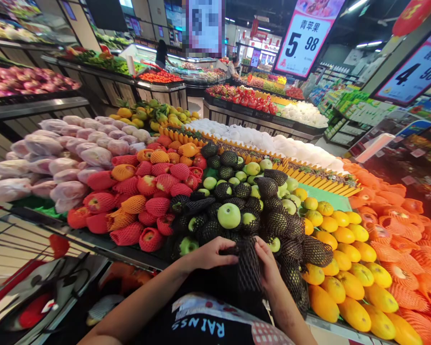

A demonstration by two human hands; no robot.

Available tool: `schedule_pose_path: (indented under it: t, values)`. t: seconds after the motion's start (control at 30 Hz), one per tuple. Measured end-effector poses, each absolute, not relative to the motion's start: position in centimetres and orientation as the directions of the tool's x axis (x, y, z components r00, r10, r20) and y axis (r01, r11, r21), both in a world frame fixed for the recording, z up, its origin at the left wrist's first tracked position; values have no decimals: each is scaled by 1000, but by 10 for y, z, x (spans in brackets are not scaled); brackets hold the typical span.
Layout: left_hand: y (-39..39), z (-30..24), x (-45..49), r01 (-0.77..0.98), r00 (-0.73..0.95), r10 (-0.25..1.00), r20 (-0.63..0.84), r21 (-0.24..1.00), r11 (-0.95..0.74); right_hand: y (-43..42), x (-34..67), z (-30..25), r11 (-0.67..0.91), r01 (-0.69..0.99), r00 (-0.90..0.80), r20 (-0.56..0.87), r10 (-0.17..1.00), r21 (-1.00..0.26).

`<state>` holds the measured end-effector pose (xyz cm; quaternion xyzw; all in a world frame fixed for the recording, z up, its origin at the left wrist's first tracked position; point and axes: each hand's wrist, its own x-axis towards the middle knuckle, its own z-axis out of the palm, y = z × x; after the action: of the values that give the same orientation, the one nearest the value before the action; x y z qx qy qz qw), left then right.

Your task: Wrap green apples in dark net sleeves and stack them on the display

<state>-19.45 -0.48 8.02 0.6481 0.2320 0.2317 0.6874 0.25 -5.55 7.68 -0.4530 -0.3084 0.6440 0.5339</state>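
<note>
Both my hands are low in the middle of the head view, on a black foam net sleeve (249, 268) at the front of a pile of green apples. My left hand (211, 254) grips the sleeve's left edge with curled fingers. My right hand (267, 266) holds its right side, thumb and fingers pressed on the mesh. A bare green apple (229, 215) sits just above my hands, among several apples wrapped in black nets (276, 223). What lies inside the held sleeve is hidden.
Red apples in red and orange nets (147, 191) lie to the left, wrapped pink fruit (57, 163) beyond them. Yellow mangoes (348, 282) and orange-netted fruit (409, 249) are on the right. A shopping cart (28, 282) stands at lower left. Price signs (303, 40) hang overhead; people stand far back.
</note>
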Motion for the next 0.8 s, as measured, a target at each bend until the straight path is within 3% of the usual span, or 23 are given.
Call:
schedule_pose_path:
  t: [0.13,0.3,0.53,0.8]
  values:
    - [18,74,-196,72,373,928,3,997,-33,-15,-11,73,-221,-298,-9,-229,973,-929]
    - [54,65,-204,306,87,994,66,948,-90,42,-22,79,-68,-117,74,-77,994,-991]
    - [68,59,-209,509,13,997,74,858,-70,90,-27,77,5,103,53,10,999,-995]
    - [51,65,-194,712,13,1000,9,702,-15,67,-13,62,45,250,61,62,996,-967]
